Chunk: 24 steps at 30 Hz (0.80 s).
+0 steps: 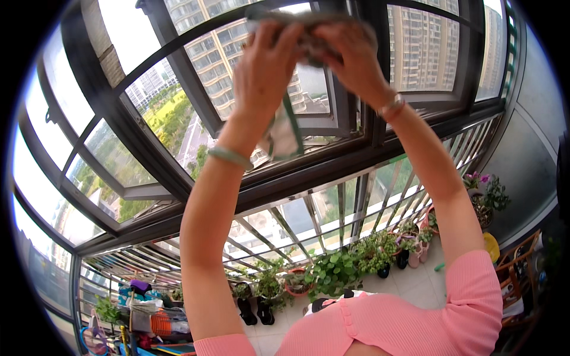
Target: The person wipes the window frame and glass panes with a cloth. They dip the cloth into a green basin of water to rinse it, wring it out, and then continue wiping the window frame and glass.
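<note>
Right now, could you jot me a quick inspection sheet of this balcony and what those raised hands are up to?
Surface: pale tiled floor, partly covered by pots.
Job's things: grey-green crumpled cloth with a dangling strap, held overhead in front of the dark-framed window.
Clutter: colourful heap of household items in the left corner; yellow object at right.
Fingers: left hand and right hand both grip the cloth; a bracelet on each wrist.
Cables: nothing seen.
Surroundings: row of green potted plants along the metal railing; flowering plant at right; tower blocks outside.
</note>
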Each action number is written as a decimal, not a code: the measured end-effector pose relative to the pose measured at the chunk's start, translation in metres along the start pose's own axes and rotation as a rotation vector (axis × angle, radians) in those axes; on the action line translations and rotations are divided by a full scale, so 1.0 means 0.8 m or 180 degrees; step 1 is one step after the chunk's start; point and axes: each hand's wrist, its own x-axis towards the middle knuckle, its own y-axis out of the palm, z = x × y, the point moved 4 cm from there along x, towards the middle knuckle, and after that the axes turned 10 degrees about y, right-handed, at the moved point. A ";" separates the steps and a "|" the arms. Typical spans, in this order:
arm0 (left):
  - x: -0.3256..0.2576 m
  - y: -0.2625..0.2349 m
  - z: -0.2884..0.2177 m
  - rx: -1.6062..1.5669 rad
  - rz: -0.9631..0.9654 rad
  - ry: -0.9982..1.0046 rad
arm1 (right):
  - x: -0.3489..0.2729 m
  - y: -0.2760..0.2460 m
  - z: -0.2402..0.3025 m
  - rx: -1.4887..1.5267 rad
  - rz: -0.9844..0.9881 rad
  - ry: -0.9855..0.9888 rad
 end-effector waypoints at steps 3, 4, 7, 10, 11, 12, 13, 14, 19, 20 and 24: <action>0.009 0.020 0.000 0.0313 -0.0311 0.0164 | 0.002 0.006 -0.008 -0.0266 -0.0056 0.0009; -0.011 0.029 -0.004 0.0128 -0.0061 -0.0009 | -0.011 0.010 -0.009 -0.0314 0.0001 0.0081; -0.112 0.056 -0.038 -0.0233 0.0698 -0.0303 | -0.137 0.017 0.018 -0.0257 0.0695 0.0575; -0.206 0.075 -0.092 -0.0331 0.1796 -0.0180 | -0.237 -0.003 0.046 0.0118 0.1626 0.0455; -0.198 0.070 -0.096 -0.0393 0.1602 -0.0059 | -0.228 -0.005 0.040 0.0167 0.1635 0.0370; -0.185 0.068 -0.087 -0.0438 0.1686 -0.0140 | -0.213 -0.001 0.037 0.0257 0.1648 0.0294; -0.167 0.069 -0.073 -0.0480 0.1770 -0.0223 | -0.196 0.003 0.032 0.0348 0.1661 0.0217; -0.141 0.063 -0.062 -0.0452 0.1576 -0.0085 | -0.172 0.004 0.025 0.0213 0.1393 -0.0023; 0.024 0.028 -0.015 0.0073 0.0037 0.0117 | -0.006 -0.011 -0.027 -0.0495 -0.0087 -0.0022; 0.028 0.031 -0.011 0.0219 -0.0066 0.0162 | -0.003 -0.006 -0.021 -0.0500 -0.0196 0.0028; -0.054 0.048 -0.036 -0.0004 0.0669 -0.0258 | -0.085 -0.005 0.001 -0.0487 0.0312 0.0251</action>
